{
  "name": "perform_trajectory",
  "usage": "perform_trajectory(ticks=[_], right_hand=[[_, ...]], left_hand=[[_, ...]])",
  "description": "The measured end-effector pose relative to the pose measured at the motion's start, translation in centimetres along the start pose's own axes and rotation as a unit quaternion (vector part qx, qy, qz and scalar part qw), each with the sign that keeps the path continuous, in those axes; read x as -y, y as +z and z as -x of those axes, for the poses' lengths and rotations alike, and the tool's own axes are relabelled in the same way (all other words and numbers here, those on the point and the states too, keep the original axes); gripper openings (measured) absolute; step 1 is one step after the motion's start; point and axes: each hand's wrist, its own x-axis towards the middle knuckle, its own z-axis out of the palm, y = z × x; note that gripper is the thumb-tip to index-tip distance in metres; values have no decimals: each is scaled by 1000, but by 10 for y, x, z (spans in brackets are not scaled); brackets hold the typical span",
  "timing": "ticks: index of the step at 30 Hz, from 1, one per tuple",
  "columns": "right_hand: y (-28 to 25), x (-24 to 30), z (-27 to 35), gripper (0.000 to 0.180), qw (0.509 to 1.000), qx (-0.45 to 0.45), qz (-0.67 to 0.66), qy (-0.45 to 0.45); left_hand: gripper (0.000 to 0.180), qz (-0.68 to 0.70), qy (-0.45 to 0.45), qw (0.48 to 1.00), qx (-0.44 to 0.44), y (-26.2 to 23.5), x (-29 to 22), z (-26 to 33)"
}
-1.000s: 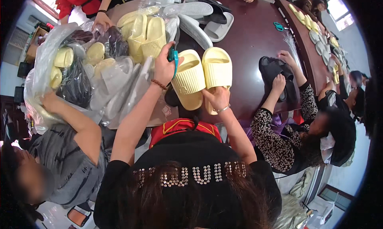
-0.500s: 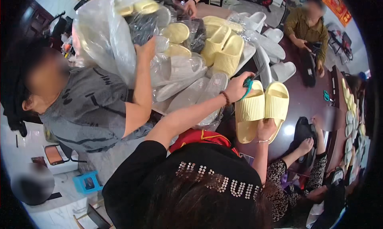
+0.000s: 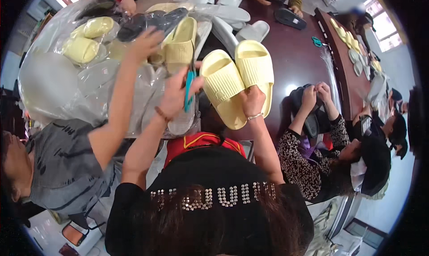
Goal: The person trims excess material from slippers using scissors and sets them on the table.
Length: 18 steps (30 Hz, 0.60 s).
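Note:
My right hand [image 3: 253,99] grips a pair of yellow slippers [image 3: 222,84] from the heel end, its fingers hidden under the ribbed straps. Both slippers are held up over the dark table, toes pointing away from me and fanned slightly apart. Just left of them, my left hand [image 3: 174,95] is closed around scissors with teal handles [image 3: 189,91], their dark blades pointing away. Behind the blades lies another yellow slipper [image 3: 181,44] on a heap of slippers in clear plastic.
A co-worker in grey [image 3: 71,162] reaches a blurred hand across the heap. At right, patterned-sleeved arms [image 3: 295,135] handle a dark slipper. Across the dark red table [image 3: 286,59] lie teal scissors [image 3: 317,41] and a bundle of thin clear strands [image 3: 331,77]. Another person sits opposite.
The view has swung. My left hand with the scissors has dropped back from beside the slippers' toes to their left side, blades turning more upright. The grey-shirted co-worker's hand has come nearer my left arm.

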Motion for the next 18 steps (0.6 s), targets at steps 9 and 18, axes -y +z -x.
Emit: perform_trajectory(ticks=[9,18], right_hand=[[-2,0,22,21,1000,9,11,23],[19,-4,44,26,947,-1,-167,275]], left_hand=[[44,393,-156,894,150,38,-14,24],[39,325,-170,923,119,35,32,37]])
